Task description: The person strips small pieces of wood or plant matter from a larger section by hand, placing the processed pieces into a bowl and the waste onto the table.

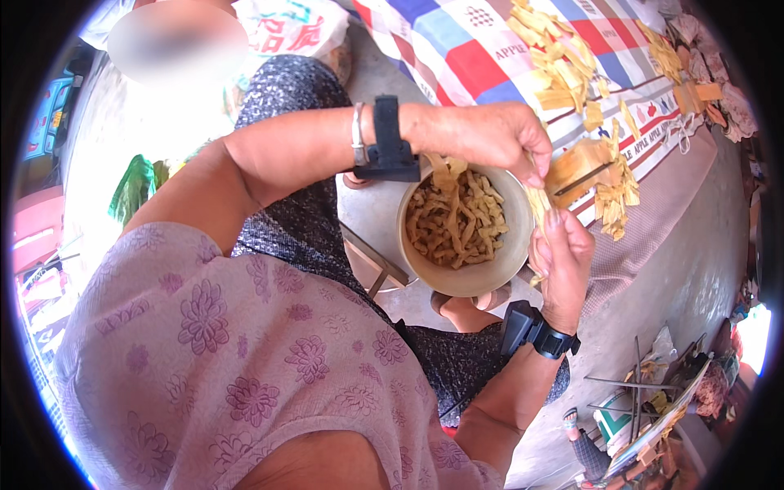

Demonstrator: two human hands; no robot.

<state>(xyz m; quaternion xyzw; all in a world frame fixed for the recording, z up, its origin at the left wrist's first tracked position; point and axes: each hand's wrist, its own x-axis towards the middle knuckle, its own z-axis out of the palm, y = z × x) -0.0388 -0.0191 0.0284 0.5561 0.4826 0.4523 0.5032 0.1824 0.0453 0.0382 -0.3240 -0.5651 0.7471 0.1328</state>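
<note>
A pale yellow limp strip (pixel 536 198) is pinched between my two hands, just past the right rim of a round cream bowl (pixel 406 245). My left hand (pixel 494 137) reaches across above the bowl, closed on the strip's upper end. From below, my right hand (pixel 563 251) grips its lower part between thumb and fingers. Inside the bowl lies a heap of yellowish-brown strips (pixel 461 216), some hanging near its far rim. Beside my hands a wooden board (pixel 576 163) carries a thin dark blade-like thing (pixel 584 180), with more yellow strips (pixel 616 196) at its right edge.
A checked cloth (pixel 465 53) spreads beyond the bowl, with yellow strips (pixel 563 57) scattered on it. A green plastic bag (pixel 133 189) lies at left. White printed sacks (pixel 298 28) stand at the far left, near a person. Sticks and a bucket (pixel 612 425) clutter the lower right.
</note>
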